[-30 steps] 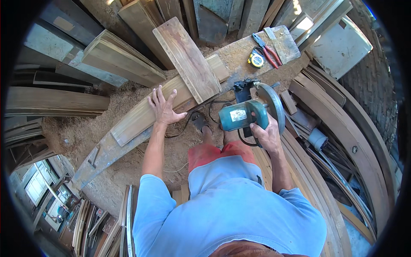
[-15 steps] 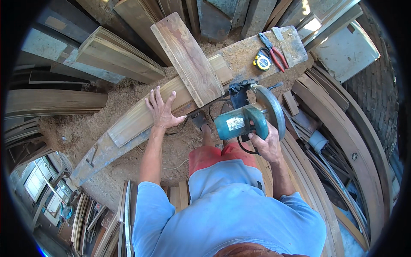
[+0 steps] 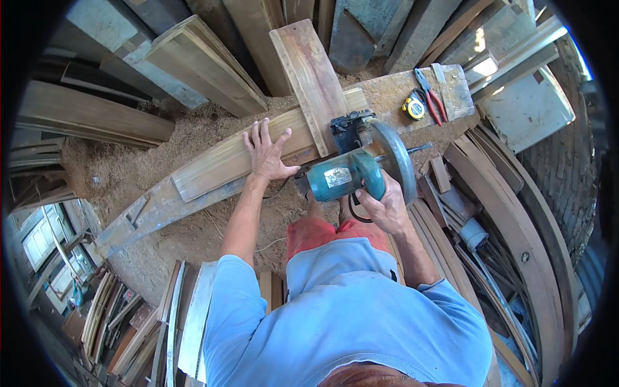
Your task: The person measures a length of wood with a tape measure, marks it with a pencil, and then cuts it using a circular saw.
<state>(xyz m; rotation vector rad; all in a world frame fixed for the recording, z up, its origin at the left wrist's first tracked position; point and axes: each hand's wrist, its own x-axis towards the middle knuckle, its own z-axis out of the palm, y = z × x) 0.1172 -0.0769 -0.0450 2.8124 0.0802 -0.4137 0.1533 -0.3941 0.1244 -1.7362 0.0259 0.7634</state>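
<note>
Right hand (image 3: 382, 205) wraps firmly round the handle of a teal circular saw (image 3: 336, 175), whose body reaches left and forward of that grip. Left of it, the left hand (image 3: 267, 151) lies with fingers spread, holding nothing, pressed on a long pale board (image 3: 216, 169). Forward and left of the saw grip, a shorter board (image 3: 313, 80) lies crosswise over the long one, its near end close by the saw; whether they touch I cannot tell. Both boards are laid out on the bench (image 3: 119, 229); no cut line shows, so the sawing looks not yet begun, with the cut left to make. Well right of the grip sits a grey bucket-like container (image 3: 474, 235), its contents too small to make out.
</note>
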